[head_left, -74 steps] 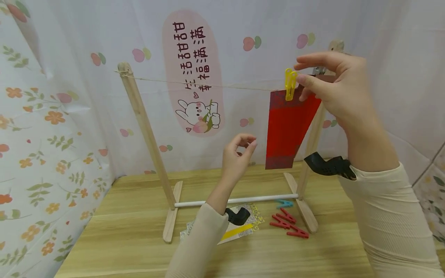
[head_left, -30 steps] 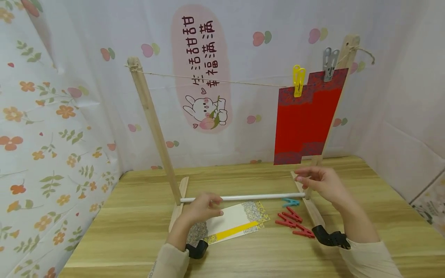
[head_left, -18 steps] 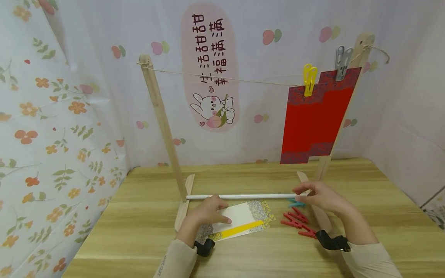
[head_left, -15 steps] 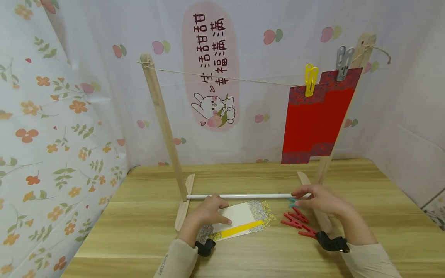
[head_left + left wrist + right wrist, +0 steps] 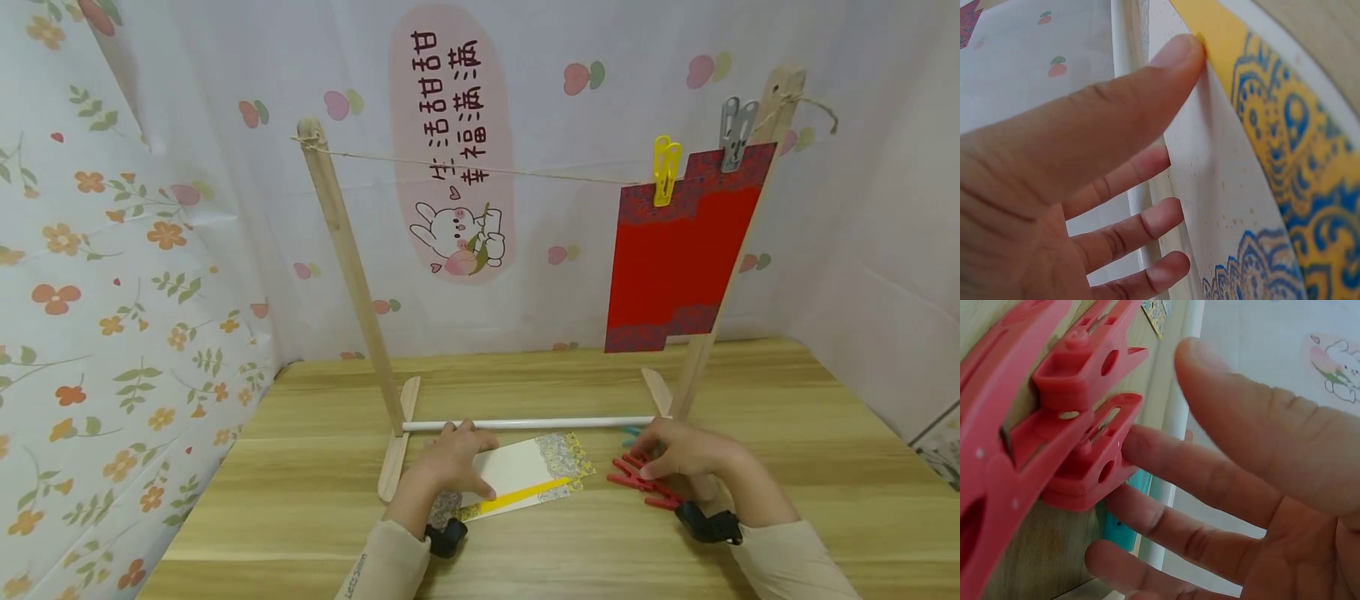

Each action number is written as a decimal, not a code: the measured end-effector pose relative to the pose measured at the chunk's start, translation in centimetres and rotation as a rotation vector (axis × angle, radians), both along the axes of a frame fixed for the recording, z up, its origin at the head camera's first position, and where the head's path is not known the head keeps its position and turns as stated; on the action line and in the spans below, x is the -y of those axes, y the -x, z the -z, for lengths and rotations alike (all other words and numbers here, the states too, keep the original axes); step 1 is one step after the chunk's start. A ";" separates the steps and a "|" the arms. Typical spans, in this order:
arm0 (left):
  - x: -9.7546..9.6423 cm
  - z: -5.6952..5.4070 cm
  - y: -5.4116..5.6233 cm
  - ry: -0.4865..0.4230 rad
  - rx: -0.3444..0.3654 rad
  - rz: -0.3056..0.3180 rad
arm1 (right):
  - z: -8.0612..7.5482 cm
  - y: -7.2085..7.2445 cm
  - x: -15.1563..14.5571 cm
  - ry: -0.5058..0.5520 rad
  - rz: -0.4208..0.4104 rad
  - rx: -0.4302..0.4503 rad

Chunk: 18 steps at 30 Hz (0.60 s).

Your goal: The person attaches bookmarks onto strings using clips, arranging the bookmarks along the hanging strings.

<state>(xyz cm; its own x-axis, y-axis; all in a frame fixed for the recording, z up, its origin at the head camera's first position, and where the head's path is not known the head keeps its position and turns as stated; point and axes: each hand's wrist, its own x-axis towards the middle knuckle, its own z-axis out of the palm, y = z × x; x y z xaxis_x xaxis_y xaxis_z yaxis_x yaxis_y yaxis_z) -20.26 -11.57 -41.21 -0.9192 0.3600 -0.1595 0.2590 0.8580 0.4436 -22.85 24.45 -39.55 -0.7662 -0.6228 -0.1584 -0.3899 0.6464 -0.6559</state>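
My left hand (image 5: 452, 461) is over the patterned paper pieces on the table, white (image 5: 513, 465) and yellow (image 5: 528, 493). In the left wrist view its thumb touches the yellow paper (image 5: 1217, 31), while the other fingertips sit by the white piece's far edge, well apart from the thumb. My right hand (image 5: 693, 450) is at the red clothespins (image 5: 624, 477). Its fingertips reach the far side of one red clothespin (image 5: 1088, 469) in the right wrist view, and the thumb stays off it. Partly behind those fingers is a teal clothespin (image 5: 1121, 522).
A wooden frame (image 5: 347, 258) with a white crossbar (image 5: 525, 424) stands behind the hands. From its string (image 5: 480, 170) hangs red paper (image 5: 678, 267), held by a yellow clothespin (image 5: 663, 175) and a grey clothespin (image 5: 735, 137). A printed curtain (image 5: 540, 317) backs the table.
The right hand has left the hanging red paper and yellow clothespin, dropped past the teal clothespin and come to the red ones. The left hand has lowered leftward onto the papers.
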 end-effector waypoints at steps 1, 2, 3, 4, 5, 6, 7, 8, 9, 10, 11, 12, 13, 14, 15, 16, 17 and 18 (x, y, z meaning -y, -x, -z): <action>0.0 0.0 0.0 0.006 -0.010 0.001 | 0.0 -0.1 0.1 -0.012 0.009 0.008; 0.0 0.1 -0.1 0.012 -0.019 0.003 | 0.0 -0.2 0.1 -0.024 0.020 0.009; 0.0 0.1 -0.1 0.017 -0.028 0.006 | 0.0 -0.2 0.2 -0.037 0.029 0.009; -0.1 0.1 -0.1 0.022 -0.035 0.008 | 0.0 -0.3 0.3 -0.047 0.035 0.009; -0.1 0.1 -0.1 0.025 -0.042 0.008 | 0.0 -0.4 0.4 -0.054 0.039 0.009; -0.1 0.2 -0.1 0.027 -0.049 0.011 | -0.1 -0.4 0.5 -0.059 0.045 0.016; -0.1 0.2 -0.1 0.026 -0.052 0.012 | -0.1 -0.5 0.6 -0.058 0.045 0.025; -0.1 0.2 -0.1 0.021 -0.053 0.012 | 0.0 -0.5 0.7 -0.056 0.040 0.029; -0.1 0.2 -0.1 0.015 -0.056 0.013 | 0.0 -0.6 0.7 -0.050 0.034 0.039; -0.2 0.2 -0.1 0.005 -0.056 0.013 | 0.0 -0.6 0.8 -0.043 0.030 0.051; -0.2 0.2 -0.1 -0.004 -0.057 0.015 | 0.1 -0.7 0.8 -0.034 0.028 0.068; -0.2 0.2 -0.1 -0.011 -0.058 0.017 | 0.1 -0.7 0.9 -0.028 0.025 0.081; -0.1 0.2 -0.1 -0.022 -0.057 0.020 | 0.1 -0.8 0.9 -0.021 0.021 0.088; -0.1 0.2 0.0 -0.034 -0.059 0.025 | 0.1 -0.8 0.9 -0.017 0.016 0.088; -0.1 0.2 0.1 -0.050 -0.057 0.032 | 0.1 -0.8 0.9 -0.011 0.015 0.089; -0.1 0.2 0.2 -0.065 -0.056 0.037 | 0.2 -0.8 0.9 -0.011 0.016 0.084; 0.0 0.2 0.2 -0.082 -0.058 0.046 | 0.2 -0.8 1.0 -0.010 0.020 0.079; 0.0 0.2 0.3 -0.098 -0.058 0.052 | 0.2 -0.8 0.9 -0.010 0.024 0.072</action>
<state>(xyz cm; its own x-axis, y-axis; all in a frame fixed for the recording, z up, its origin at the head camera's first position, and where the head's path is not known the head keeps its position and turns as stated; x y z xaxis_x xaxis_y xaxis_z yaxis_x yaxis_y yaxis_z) -20.61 -11.56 -41.42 -0.9054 0.4191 -0.0685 0.3298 0.7956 0.5081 -22.08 23.51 -39.77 -0.7672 -0.6024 -0.2204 -0.3259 0.6620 -0.6750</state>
